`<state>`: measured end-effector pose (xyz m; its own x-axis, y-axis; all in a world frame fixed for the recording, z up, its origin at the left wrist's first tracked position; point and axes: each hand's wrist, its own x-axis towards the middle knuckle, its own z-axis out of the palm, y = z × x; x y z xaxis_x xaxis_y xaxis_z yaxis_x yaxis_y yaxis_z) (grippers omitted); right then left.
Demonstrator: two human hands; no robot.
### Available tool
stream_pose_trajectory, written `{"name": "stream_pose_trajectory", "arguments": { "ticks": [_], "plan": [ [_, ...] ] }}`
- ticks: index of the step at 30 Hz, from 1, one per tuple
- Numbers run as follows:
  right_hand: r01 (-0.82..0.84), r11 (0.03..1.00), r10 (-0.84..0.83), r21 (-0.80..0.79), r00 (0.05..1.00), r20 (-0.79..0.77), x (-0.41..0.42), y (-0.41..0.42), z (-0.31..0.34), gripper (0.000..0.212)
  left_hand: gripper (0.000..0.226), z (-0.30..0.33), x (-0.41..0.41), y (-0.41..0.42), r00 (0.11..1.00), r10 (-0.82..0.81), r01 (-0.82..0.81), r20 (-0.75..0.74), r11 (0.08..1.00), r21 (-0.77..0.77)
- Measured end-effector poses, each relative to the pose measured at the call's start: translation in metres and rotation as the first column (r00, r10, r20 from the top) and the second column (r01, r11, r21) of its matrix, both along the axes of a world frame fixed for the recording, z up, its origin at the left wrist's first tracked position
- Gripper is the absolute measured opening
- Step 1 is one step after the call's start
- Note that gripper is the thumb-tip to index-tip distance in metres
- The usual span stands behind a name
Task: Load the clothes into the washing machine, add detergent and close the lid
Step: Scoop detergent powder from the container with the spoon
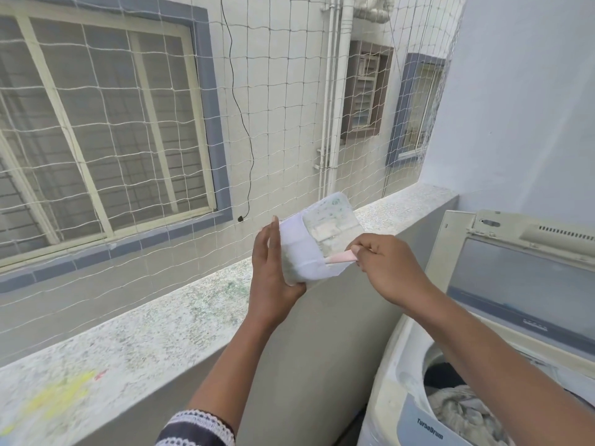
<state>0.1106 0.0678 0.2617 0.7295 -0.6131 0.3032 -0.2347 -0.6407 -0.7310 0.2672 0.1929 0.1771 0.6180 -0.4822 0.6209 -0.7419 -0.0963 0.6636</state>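
My left hand [273,268] holds a white detergent container [309,249] from below and the side, above the balcony ledge. Its top is open and pale powder shows inside. My right hand [386,262] pinches a pink scoop [341,258] whose end is inside the container. At the lower right stands the top-loading washing machine [405,375] with its lid [528,284] raised. Grey and dark clothes [457,410] lie in the drum.
A speckled stone ledge [154,326] runs from lower left to the right wall, with yellow stains at the near left. White netting [161,130] closes the balcony beyond it. A light-blue wall [531,107] rises behind the machine.
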Motion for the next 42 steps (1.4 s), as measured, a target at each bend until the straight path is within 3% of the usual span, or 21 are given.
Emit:
{"name": "stream_pose_trajectory", "arguments": {
  "ticks": [5,12,22,27,33,37,42],
  "plan": [
    [-0.017,0.912,-0.035,0.410,0.992,0.118,0.004,-0.007,-0.006,0.028,0.123,0.000,0.001,0.000,0.997,0.007,-0.009,-0.078,1.000,-0.025],
    [-0.041,0.736,-0.110,0.676,0.978,0.179,0.020,-0.022,0.010,0.023,0.122,0.003,0.003,0.002,0.985,0.015,-0.020,-0.170,0.999,-0.027],
    [-0.032,0.730,-0.126,0.683,0.975,0.180,0.042,-0.041,0.037,0.024,0.113,-0.001,0.014,-0.001,0.946,0.030,-0.038,-0.323,0.999,-0.019],
    [-0.025,0.752,-0.130,0.658,0.974,0.186,0.055,-0.043,0.040,0.019,0.128,-0.004,0.016,-0.004,0.925,0.032,-0.007,-0.378,0.998,0.066],
    [-0.019,0.758,-0.137,0.652,0.972,0.189,0.066,-0.050,0.039,0.021,0.140,-0.009,0.019,-0.007,0.932,0.021,0.000,-0.362,0.998,0.058],
    [-0.054,0.746,-0.107,0.663,0.974,0.200,0.069,-0.058,0.040,0.020,0.140,-0.008,0.012,-0.008,0.976,0.098,-0.103,-0.193,0.995,-0.014],
    [-0.095,0.733,-0.071,0.674,0.974,0.214,0.067,-0.070,0.046,0.019,0.100,-0.006,-0.013,-0.009,0.929,0.280,-0.241,0.240,0.953,-0.181]
  ]
}}
